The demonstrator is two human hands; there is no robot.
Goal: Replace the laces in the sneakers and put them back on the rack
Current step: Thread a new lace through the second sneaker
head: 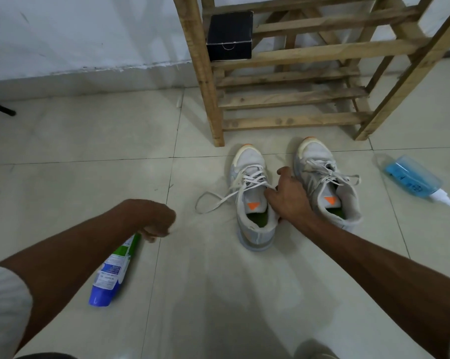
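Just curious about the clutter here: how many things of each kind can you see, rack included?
Sneakers: 2
Bottles: 2
Black box: 1
Wooden rack: 1
Total: 6
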